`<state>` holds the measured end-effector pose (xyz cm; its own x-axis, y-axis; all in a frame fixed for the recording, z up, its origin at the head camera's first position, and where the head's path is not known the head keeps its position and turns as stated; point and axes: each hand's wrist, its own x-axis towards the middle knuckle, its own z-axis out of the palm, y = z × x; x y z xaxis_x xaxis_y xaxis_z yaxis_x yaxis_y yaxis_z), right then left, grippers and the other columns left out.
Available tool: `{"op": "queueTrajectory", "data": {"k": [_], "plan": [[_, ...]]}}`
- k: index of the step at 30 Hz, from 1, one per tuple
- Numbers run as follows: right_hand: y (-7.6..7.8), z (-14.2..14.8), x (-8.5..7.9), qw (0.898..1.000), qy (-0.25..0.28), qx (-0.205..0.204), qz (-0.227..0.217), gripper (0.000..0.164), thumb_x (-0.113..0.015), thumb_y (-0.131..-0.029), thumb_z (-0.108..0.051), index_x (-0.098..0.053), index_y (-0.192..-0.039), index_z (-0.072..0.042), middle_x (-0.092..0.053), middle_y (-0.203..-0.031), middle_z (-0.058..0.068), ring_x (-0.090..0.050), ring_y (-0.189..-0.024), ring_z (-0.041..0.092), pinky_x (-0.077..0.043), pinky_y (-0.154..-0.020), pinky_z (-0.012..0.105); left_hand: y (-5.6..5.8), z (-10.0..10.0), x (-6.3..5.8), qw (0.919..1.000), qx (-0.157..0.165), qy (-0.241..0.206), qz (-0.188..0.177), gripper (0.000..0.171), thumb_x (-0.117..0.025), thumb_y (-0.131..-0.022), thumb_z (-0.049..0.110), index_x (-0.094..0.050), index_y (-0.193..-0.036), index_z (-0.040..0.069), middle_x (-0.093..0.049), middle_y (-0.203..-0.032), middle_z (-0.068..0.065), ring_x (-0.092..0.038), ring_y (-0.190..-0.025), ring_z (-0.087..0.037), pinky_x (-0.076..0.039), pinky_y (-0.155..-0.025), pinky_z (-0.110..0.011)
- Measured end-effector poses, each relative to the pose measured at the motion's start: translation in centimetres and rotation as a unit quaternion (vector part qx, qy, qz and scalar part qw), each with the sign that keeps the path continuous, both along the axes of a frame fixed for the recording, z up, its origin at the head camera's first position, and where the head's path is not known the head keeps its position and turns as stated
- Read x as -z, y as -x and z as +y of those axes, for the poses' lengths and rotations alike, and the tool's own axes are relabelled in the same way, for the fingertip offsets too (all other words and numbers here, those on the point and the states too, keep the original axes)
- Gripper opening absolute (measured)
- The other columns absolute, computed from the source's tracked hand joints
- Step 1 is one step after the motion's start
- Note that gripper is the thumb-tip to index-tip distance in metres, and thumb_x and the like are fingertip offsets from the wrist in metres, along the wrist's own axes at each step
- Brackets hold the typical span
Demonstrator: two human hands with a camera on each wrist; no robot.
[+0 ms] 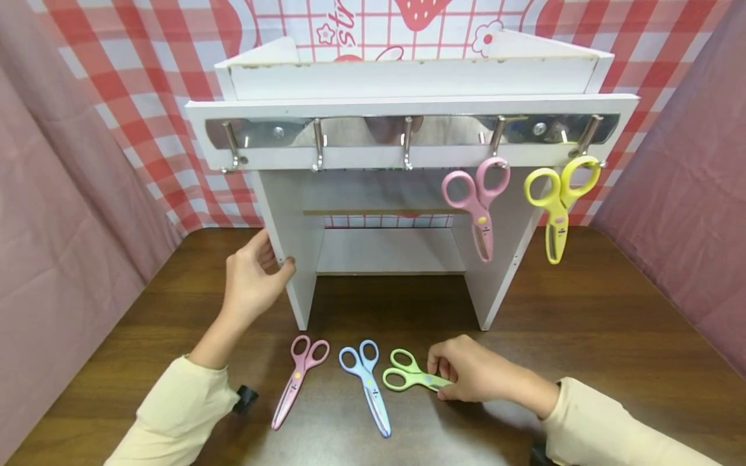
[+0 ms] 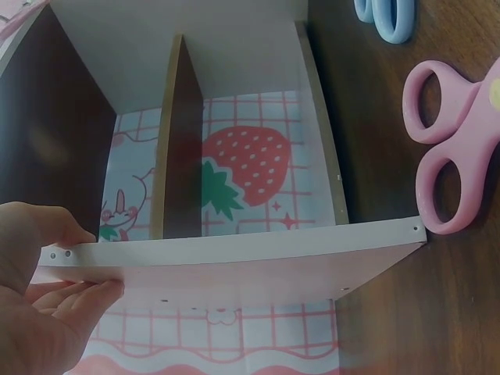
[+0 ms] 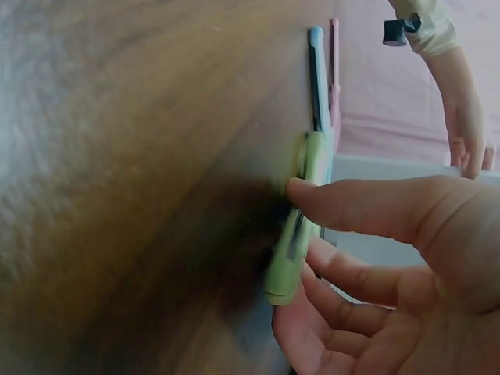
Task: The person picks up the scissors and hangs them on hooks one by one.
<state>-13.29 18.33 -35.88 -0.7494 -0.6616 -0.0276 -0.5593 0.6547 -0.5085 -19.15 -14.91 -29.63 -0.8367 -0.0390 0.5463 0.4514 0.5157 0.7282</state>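
Head view first: the right hand (image 1: pixel 469 372) has the light-green plastic-handled scissors (image 1: pixel 415 377) by the blade end, thumb on one side and curled fingers on the other, so it's a pinch with hardly any gap beyond the scissors' own thickness. Both green loops stick out past the fingertips, pointing toward the light-blue plastic-handled scissors (image 1: pixel 370 382) just beside them. Right wrist cam backs this up: the green pair sits edge-on between thumb and fingers, though honestly I can't tell if it's fully off the brown wooden table (image 1: pixel 548 362). Past the blue pair lies a dusty-pink pair of scissors (image 1: pixel 298 375), blades toward the person. Meanwhile the left hand (image 1: pixel 250 278) grips the edge of the white board-built rack (image 1: pixel 291 259), thumb on one face and fingers on the other, closed down to the board's thickness. Up on the shiny metal hook strip (image 1: pixel 361 133), a pink pair of scissors (image 1: pixel 482 217) and a yellow pair of scissors (image 1: pixel 557 207) hang side by side from the two rightmost hooks.
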Motion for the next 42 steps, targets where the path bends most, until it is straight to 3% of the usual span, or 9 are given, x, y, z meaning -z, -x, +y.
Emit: {"op": "queueTrajectory", "data": {"k": [14,18,23,31,42], "plan": [[1.3,0.5,-0.8,0.989,-0.006,0.036,-0.144,0.015,-0.078,-0.068,-0.004,-0.068,-0.075,-0.011,-0.066,-0.057,-0.003,-0.052,-0.048,-0.003,-0.046,-0.045,0.012,-0.1,-0.2,0.1,1.0000,-0.003,0.002,-0.003,0.041,-0.062,-0.078,-0.004,-0.061,-0.119,-0.006,-0.069,-0.107,-0.029,-0.069,-0.101,-0.037,-0.060,-0.087,-0.036],[1.6,0.8,-0.6,0.973,0.039,0.045,-0.223,0.015,-0.072,-0.068,0.005,-0.068,-0.079,-0.004,-0.070,-0.061,0.007,-0.058,-0.050,0.002,-0.050,-0.046,0.013,0.0,-0.2,0.1,1.0000,-0.002,0.001,-0.002,0.041,-0.062,-0.078,-0.004,-0.061,-0.119,-0.005,-0.069,-0.107,-0.029,-0.069,-0.102,-0.037,-0.060,-0.087,-0.036],[1.8,1.0,-0.4,0.945,0.095,0.052,-0.310,0.017,-0.070,-0.069,0.012,-0.065,-0.084,0.006,-0.071,-0.068,0.021,-0.062,-0.052,0.007,-0.058,-0.052,0.018,0.0,-0.1,0.1,1.0000,0.001,0.000,-0.001,0.042,-0.062,-0.078,-0.005,-0.060,-0.120,-0.006,-0.069,-0.107,-0.029,-0.069,-0.101,-0.037,-0.060,-0.087,-0.036],[1.9,1.1,-0.1,0.926,0.117,0.053,-0.354,0.020,-0.067,-0.070,0.017,-0.065,-0.089,0.012,-0.070,-0.071,0.026,-0.064,-0.056,0.009,-0.061,-0.055,0.021,0.1,-0.1,0.1,1.0000,0.001,0.004,-0.001,0.042,-0.062,-0.078,-0.004,-0.060,-0.120,-0.006,-0.069,-0.108,-0.029,-0.069,-0.102,-0.038,-0.060,-0.087,-0.037],[1.9,1.1,0.0,0.926,0.120,0.056,-0.354,0.020,-0.066,-0.070,0.017,-0.066,-0.089,0.012,-0.071,-0.072,0.024,-0.065,-0.057,0.010,-0.062,-0.055,0.023,0.2,-0.1,-0.1,1.0000,-0.001,0.009,-0.004,0.042,-0.062,-0.078,-0.004,-0.060,-0.119,-0.006,-0.069,-0.108,-0.029,-0.069,-0.102,-0.038,-0.060,-0.087,-0.035]]}}
